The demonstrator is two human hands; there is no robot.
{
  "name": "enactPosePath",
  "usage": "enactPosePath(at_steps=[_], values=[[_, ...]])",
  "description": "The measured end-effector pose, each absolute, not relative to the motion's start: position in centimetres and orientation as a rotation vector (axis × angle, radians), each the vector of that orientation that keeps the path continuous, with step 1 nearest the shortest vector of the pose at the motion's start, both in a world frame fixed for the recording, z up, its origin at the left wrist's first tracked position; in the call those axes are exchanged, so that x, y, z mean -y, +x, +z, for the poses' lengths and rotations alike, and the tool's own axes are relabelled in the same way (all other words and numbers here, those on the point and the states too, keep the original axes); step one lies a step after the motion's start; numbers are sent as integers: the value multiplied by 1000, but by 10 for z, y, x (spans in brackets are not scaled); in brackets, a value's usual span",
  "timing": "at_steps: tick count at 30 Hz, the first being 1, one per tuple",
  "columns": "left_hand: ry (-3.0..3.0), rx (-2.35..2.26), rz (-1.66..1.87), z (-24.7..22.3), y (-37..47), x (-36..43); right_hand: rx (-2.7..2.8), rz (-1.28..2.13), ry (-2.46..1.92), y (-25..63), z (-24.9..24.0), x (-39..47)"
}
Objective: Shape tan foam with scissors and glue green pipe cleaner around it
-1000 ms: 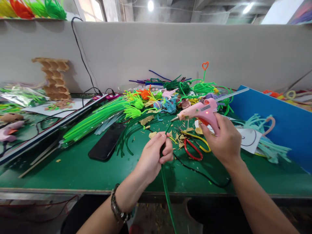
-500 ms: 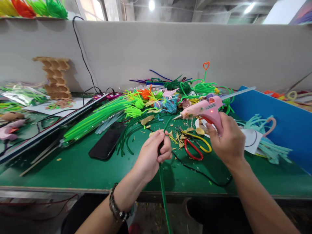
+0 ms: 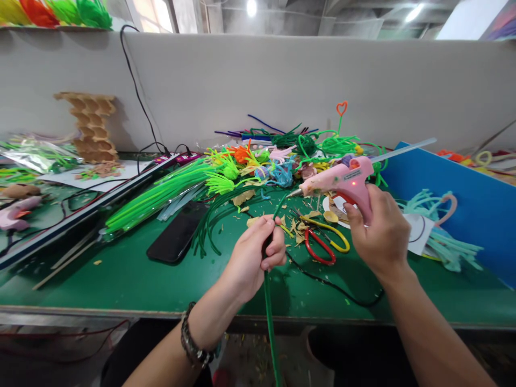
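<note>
My left hand (image 3: 258, 252) is closed around dark green pipe cleaners (image 3: 270, 322), whose long ends hang below the table edge. A short green tip sticks up above my fingers. My right hand (image 3: 381, 231) grips a pink glue gun (image 3: 338, 180) with a lit red light and a clear glue stick (image 3: 407, 150) out of its back. The gun's nozzle points left, close to the green tip; whether they touch I cannot tell. Red-and-yellow-handled scissors (image 3: 320, 247) lie on the green table between my hands.
A black phone (image 3: 177, 234) and bagged bright green pipe cleaners (image 3: 161, 199) lie to the left. Colourful pipe-cleaner pieces (image 3: 250, 166) are heaped at the back. A blue board (image 3: 455, 209) stands at the right, beside pale teal bunches (image 3: 451, 247). A black cord (image 3: 330, 285) crosses the table.
My right hand and the back of the glue gun have shifted slightly right, and the glue stick with them. My left hand has barely moved.
</note>
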State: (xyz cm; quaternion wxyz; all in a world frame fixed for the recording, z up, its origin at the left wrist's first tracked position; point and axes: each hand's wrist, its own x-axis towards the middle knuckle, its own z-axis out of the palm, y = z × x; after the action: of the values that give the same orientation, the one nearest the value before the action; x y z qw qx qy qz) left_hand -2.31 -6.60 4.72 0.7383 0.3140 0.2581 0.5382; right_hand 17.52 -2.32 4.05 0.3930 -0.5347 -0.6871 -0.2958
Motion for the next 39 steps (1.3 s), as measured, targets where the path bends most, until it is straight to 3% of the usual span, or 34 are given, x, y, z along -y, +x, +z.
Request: enactPosePath(at_steps=[24, 33, 39], values=[[682, -564, 1198, 47, -24, 65, 1761, -877, -1494, 181, 39, 17], [639, -542, 1176, 49, -27, 64, 1637, -554, -1909, 209, 5, -23], [653, -496, 1195, 51, -33, 63, 1787, -476, -1939, 209, -10, -31]])
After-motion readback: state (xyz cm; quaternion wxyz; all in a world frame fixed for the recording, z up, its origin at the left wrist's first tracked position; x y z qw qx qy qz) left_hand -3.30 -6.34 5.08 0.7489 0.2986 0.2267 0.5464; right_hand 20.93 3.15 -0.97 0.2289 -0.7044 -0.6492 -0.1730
